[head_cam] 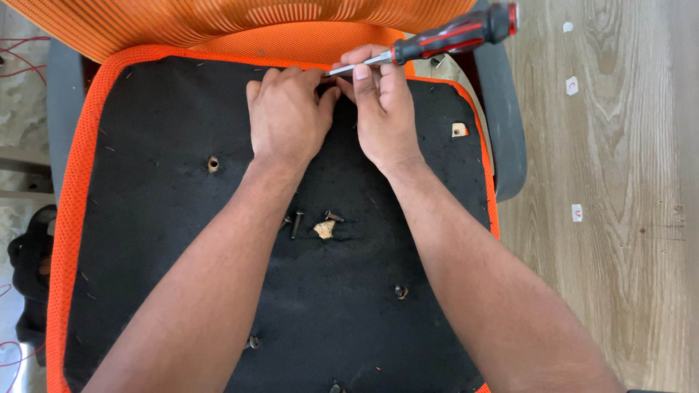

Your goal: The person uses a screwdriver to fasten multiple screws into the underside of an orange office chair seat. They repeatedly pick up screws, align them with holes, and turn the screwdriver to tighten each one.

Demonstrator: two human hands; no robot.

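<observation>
Two hands: meet at seat's (pixel 182 240) far edge.
Right hand (pixel 382 109): grips screwdriver (pixel 429 44), shaft pointing left.
Left hand (pixel 287 116): fingers curled at its tip.

Below the grip, two loose screws (pixel 296 222) and a tan scrap (pixel 325 229) lie together; well right, wood floor (pixel 619 218) with small white tags (pixel 572 86).
</observation>
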